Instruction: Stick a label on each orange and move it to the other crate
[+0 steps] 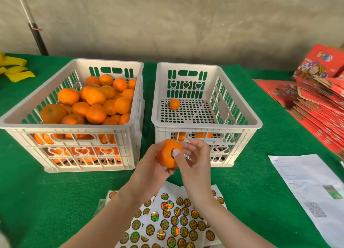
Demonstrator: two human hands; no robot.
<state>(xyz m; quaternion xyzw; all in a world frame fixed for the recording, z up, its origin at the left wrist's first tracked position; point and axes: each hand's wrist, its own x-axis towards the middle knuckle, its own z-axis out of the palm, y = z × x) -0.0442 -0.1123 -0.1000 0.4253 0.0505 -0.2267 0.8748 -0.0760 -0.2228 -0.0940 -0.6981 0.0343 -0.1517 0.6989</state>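
My left hand (150, 168) grips an orange (166, 155) in front of the two white crates. My right hand (193, 160) presses its thumb on a round dark label (173, 152) stuck to that orange, the other fingers spread. The left crate (74, 132) is piled with several unlabelled oranges (95, 102). The right crate (238, 124) holds one orange (174, 104) at its far left, and two more show through its front wall. Sheets of shiny round labels (173, 221) lie on the green cloth under my forearms.
A printed paper sheet (309, 186) lies at the right. Red flat cartons (316, 98) are stacked at the far right. Yellow cloth (13, 69) sits at the far left, and a dark pole (37, 35) leans against the grey wall.
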